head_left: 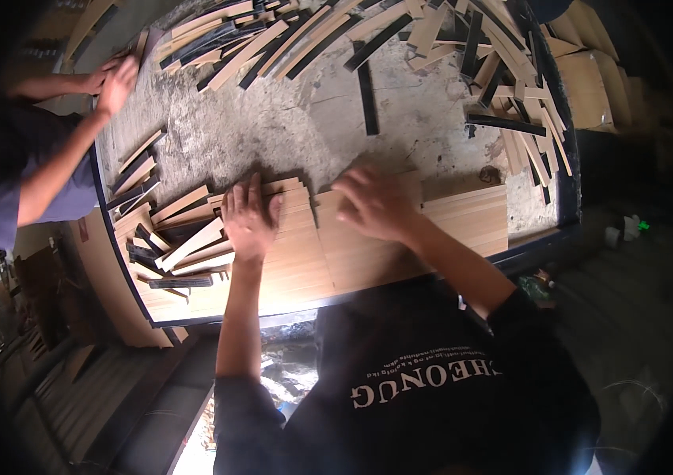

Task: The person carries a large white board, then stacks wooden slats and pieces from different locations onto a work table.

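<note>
My left hand (251, 218) lies with fingers spread on the left end of a row of light wooden strips (293, 237) laid side by side along the table's near edge. Just right of it, my right hand (380, 202), slightly blurred, is bent over a wider flat wooden surface (368, 257), thumb apart from the fingers. Nothing shows in its grasp; what lies under the palm is hidden. More flush strips (467, 222) continue beyond my right wrist. Left of my left hand, loose light and black-edged strips (190, 245) lie in a jumbled heap.
A large pile of loose strips (305, 39) curves round the worn table's (273, 119) far and right sides. One black strip (366, 95) points toward me. At the far left, another person's hands (117, 83) are at the table edge. Cardboard (589, 87) stands beyond the right corner.
</note>
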`<state>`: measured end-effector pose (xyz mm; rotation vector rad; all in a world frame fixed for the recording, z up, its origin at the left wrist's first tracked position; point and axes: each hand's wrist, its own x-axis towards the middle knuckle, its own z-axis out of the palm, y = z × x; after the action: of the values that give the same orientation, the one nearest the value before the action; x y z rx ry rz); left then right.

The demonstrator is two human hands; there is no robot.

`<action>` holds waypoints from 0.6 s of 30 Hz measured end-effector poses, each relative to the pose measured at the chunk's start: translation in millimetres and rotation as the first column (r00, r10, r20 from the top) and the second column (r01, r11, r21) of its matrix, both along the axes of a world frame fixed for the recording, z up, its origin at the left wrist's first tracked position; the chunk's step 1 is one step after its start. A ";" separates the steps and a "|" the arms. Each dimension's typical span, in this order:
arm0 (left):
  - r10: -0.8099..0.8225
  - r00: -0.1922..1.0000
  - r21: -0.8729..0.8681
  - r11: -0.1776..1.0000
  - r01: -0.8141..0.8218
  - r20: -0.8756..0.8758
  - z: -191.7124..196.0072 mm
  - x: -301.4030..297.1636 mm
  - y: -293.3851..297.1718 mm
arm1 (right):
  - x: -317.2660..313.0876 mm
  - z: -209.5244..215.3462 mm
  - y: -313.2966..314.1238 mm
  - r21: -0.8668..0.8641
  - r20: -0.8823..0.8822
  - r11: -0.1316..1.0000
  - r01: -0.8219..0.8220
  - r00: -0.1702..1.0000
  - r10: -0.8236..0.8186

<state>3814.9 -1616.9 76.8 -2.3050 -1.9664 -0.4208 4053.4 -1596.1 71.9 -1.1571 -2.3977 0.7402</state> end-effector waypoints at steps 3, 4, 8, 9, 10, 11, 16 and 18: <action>0.099 0.995 0.009 0.995 -0.099 -0.019 -3.1 -2.7 -10.9 | -1.1 8.6 2.2 -0.045 0.030 0.999 -0.017 0.999 0.018; 0.127 0.992 -0.048 0.991 -0.125 0.024 -2.3 -1.7 -10.5 | -3.8 11.9 -1.4 -0.032 0.026 0.999 -0.018 0.999 0.019; 0.031 0.993 -0.144 0.989 -0.014 0.117 10.0 -16.8 -7.7 | -6.7 15.1 2.5 0.145 0.039 0.989 -0.013 0.999 0.008; 0.014 0.989 -0.098 0.995 0.001 0.145 16.0 -27.2 -13.8 | -9.4 17.7 5.2 0.057 0.018 0.998 -0.005 1.000 0.004; 0.037 0.997 -0.070 0.997 -0.032 0.074 27.2 -39.7 -20.1 | -17.9 22.2 8.1 0.063 0.010 0.998 0.001 1.000 -0.001; 0.104 0.991 -0.068 0.993 -0.099 0.079 36.0 -58.7 -31.0 | -28.6 27.5 10.1 -0.007 -0.052 0.999 0.043 0.998 -0.043; 0.151 0.984 -0.100 0.985 -0.142 0.092 33.1 -136.0 -69.6 | -115.9 15.2 18.0 0.074 -0.149 0.997 0.037 0.988 -0.026; 0.126 0.971 -0.153 0.984 -0.096 0.203 32.4 -142.3 -64.1 | -147.1 7.3 15.2 0.130 0.168 0.991 -0.029 0.986 0.007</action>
<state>3672.6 -1681.1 109.2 -2.3006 -2.2828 -0.5547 3906.3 -1580.9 79.2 -1.1871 -2.5543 0.4984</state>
